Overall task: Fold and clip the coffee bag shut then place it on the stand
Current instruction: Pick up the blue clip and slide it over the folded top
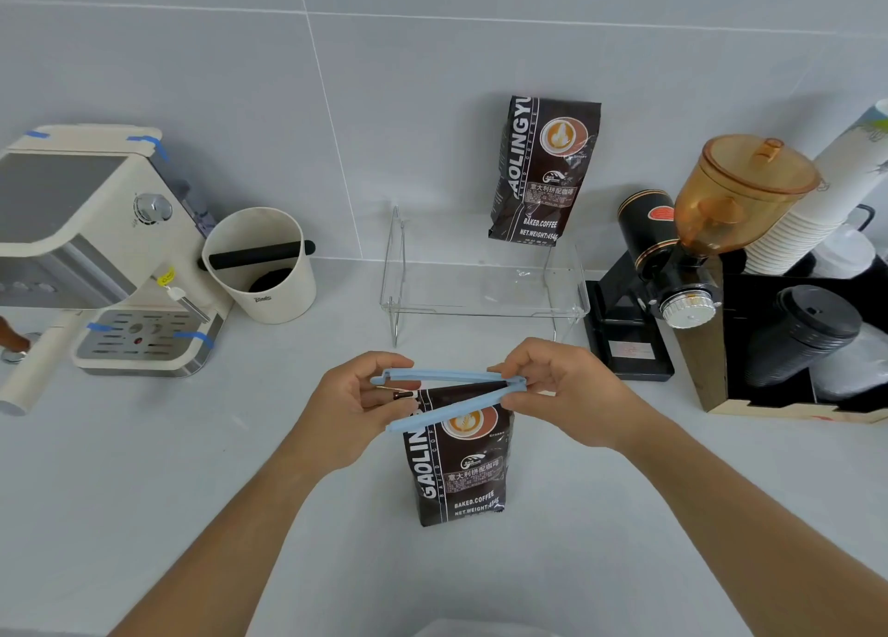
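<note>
A dark brown coffee bag [461, 473] stands upright on the counter in front of me, its top folded over. A light blue bag clip [447, 398] straddles that folded top, its two arms spread apart at the left and joined at the right. My left hand [355, 410] pinches the clip's spread end and the bag's folded edge. My right hand [562, 391] grips the hinged end. Behind them is the clear acrylic stand [423, 295], with a second coffee bag [545, 170] upright on its right rear part.
A cream espresso machine [96, 252] and a cream knock box [262, 266] stand at the left. At the right are a black grinder with an amber hopper [696, 242] and a black organiser [793, 338] holding paper cups and black lids.
</note>
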Action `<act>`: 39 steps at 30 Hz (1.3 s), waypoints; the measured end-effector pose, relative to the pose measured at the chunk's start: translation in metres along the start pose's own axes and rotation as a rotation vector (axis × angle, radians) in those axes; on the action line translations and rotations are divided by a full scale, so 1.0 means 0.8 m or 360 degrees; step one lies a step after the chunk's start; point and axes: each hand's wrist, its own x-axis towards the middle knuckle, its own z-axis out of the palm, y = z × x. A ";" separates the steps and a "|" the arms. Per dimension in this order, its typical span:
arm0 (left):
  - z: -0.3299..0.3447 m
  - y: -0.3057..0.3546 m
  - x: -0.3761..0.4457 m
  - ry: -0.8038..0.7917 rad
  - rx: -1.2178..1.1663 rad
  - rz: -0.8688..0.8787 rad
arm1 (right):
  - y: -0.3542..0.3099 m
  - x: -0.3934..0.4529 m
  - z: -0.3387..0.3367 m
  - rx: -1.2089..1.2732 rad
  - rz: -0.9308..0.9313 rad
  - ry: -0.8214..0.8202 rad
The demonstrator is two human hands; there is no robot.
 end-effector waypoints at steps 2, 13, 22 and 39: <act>-0.001 0.000 -0.001 -0.0002 0.0038 0.0000 | -0.003 0.000 0.001 0.0011 0.0020 -0.0011; -0.007 -0.008 -0.001 -0.0056 -0.0014 -0.0013 | -0.006 0.002 0.009 -0.0161 0.0030 -0.0014; -0.010 -0.011 -0.001 -0.0186 -0.0151 -0.0022 | 0.000 0.004 0.016 -0.0184 -0.0011 0.0095; -0.030 -0.016 -0.006 -0.0044 0.0483 0.0146 | 0.009 0.005 0.020 -0.0141 -0.0007 0.0130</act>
